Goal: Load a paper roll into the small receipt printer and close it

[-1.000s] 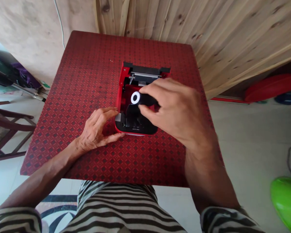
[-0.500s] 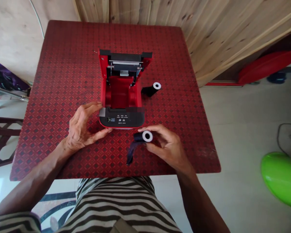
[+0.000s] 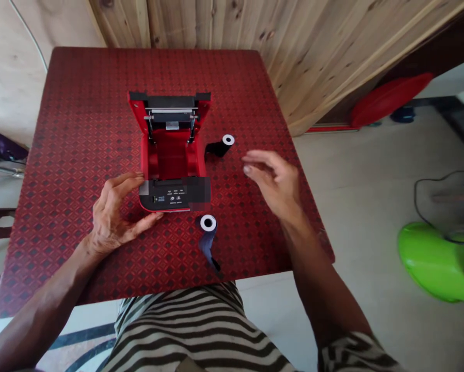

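Note:
A red and black label printer (image 3: pixel 173 194) stands on the table with its lid (image 3: pixel 172 111) raised; its red inner bay (image 3: pixel 172 157) holds nothing that I can see. My left hand (image 3: pixel 113 212) grips its front left corner, fingers against the side and thumb along the front edge. Just in front of the printer is a dark ribbon roll (image 3: pixel 208 223) with a white core, its loose tail trailing toward me. Another dark ribbon roll (image 3: pixel 226 141) lies right of the printer. Close to that one, my right hand (image 3: pixel 274 181) hovers with thumb and fingers apart, holding nothing.
The table (image 3: pixel 80 103) has a red patterned cover and backs onto a wooden plank wall (image 3: pixel 201 26). On the floor to the right are a green plastic object (image 3: pixel 429 263) and a cable (image 3: pixel 421 201). A red rounded object (image 3: pixel 390 101) is farther back.
My right hand has let go of the front ribbon roll and moved up and to the right, near the other roll. My left hand stays on the printer. The whole view has shifted.

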Tool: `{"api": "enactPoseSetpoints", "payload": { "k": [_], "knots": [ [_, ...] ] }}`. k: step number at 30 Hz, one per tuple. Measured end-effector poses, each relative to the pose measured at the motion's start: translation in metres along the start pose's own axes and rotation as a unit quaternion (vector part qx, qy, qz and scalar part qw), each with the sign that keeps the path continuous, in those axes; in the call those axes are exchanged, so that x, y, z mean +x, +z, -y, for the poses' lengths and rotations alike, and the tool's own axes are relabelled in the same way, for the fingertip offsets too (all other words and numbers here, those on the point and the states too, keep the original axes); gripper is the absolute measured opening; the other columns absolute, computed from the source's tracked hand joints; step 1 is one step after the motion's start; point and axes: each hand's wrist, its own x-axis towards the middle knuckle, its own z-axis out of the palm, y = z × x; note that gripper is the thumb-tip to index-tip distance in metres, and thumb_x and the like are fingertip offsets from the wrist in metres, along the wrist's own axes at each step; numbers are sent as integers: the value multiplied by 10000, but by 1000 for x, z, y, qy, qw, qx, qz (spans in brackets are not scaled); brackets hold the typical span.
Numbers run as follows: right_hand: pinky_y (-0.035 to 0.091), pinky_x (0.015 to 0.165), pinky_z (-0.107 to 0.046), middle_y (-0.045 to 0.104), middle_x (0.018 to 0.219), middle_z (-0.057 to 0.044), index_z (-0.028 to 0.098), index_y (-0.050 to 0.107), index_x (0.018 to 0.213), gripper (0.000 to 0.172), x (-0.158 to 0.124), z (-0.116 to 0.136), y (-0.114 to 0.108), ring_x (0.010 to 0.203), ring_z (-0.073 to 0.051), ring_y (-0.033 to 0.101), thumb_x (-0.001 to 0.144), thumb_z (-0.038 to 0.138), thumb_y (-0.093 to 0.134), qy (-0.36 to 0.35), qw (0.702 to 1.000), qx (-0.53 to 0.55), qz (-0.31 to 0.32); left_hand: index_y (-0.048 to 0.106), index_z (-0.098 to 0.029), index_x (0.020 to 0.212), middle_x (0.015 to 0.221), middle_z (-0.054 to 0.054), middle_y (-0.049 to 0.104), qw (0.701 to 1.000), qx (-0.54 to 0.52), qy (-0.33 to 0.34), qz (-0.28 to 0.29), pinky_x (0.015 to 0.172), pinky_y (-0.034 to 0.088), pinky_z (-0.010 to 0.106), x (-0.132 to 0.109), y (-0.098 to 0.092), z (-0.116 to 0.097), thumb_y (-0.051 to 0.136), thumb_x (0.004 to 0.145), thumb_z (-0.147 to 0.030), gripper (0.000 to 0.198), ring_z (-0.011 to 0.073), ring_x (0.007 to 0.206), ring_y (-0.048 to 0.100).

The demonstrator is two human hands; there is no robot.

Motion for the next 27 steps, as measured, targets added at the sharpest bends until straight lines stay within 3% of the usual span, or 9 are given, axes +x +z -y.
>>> {"api": "enactPoseSetpoints", "payload": {
  "k": [4,8,11,15,18,20,23,27],
  "knots": [
    [620,1047,-526,752,1372,-102,284,680,1364,561,49,-36,25,1233,-305,732,840,429,817,-24,1000,-3,13,506,-247,1533,1281,100,724,1000,2,-10,10,990,691,461,-1,0,-2,871,866,-493,799,295,1182,741],
    [612,1005,-509,807,1200,-64,256,753,1232,424,64,-42,46,1074,-280,757,838,411,777,-46,998,-28,22,482,-266,1548,1316,91,704,1000,-7,-15,16,1010,694,447,1,-1,-4,852,892,-478,782,278,1209,733],
    [608,975,-500,818,1078,-39,261,776,1107,352,63,-33,45,977,-264,756,804,441,789,-40,999,-13,8,482,-244,1543,1308,104,703,1000,-12,-7,17,982,703,447,1,-2,-3,840,902,-484,773,273,1196,732],
    [591,1004,-476,797,1065,-11,307,777,1047,360,50,7,16,1013,-251,741,754,496,867,-49,996,80,-7,481,-229,1531,1305,120,707,999,-11,-17,25,985,693,446,-1,-1,-3,812,924,-511,747,273,1192,734],
    [611,905,-439,781,1038,-18,361,815,1099,349,31,61,-16,964,-261,726,798,532,864,-103,979,164,61,496,-223,1505,1304,122,716,999,-12,-24,23,993,680,440,-4,1,-4,827,903,-532,753,276,1193,740],
    [617,794,-424,780,1000,-44,363,817,1162,357,21,95,-27,899,-278,726,890,592,779,-158,972,128,118,499,-202,1500,1312,135,716,999,-19,-21,19,1015,666,433,-4,2,-4,852,881,-519,780,281,1212,735],
    [623,884,-416,804,1145,-34,336,753,1282,303,17,127,-13,994,-266,753,986,395,729,-230,946,-53,222,485,-194,1518,1328,148,711,999,-21,-27,21,1038,650,420,-5,2,-4,864,870,-506,813,280,1233,726],
    [571,1046,-430,791,1225,-77,190,717,1268,285,30,132,38,1139,-254,723,993,145,663,-304,890,-217,261,463,-210,1545,1347,148,706,999,-24,-34,32,1046,642,421,-6,1,-4,805,918,-515,777,284,1250,719]
  ]
}}
